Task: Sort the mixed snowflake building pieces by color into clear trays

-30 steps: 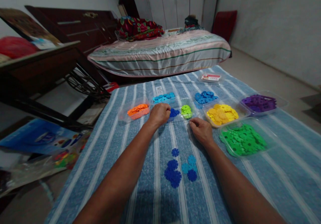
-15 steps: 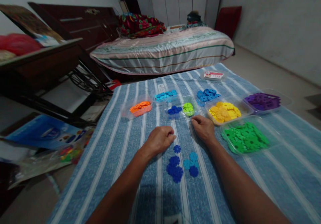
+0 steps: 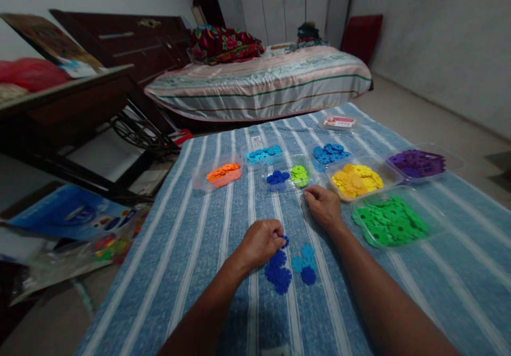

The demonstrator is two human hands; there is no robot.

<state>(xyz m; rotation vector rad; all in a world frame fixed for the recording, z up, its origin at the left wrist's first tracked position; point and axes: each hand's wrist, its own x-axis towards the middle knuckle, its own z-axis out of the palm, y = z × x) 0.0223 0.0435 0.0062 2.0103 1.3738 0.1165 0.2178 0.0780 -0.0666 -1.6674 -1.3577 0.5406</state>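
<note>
My left hand is curled over a small pile of dark blue flower-shaped discs on the striped blue cloth, its fingertips pinched on the topmost disc. Lighter blue discs lie just right of the pile. My right hand rests closed on the cloth, knuckles up, beside the clear tray of green discs and just below the tray holding dark blue and lime discs.
Further trays hold orange, cyan, blue, yellow and purple discs. A mattress lies beyond the cloth. A dark wooden table stands left, plastic bags under it.
My left hand has drawn back from the tray of dark blue discs to the loose pile near me and closed on a disc there. My right hand has stayed put.
</note>
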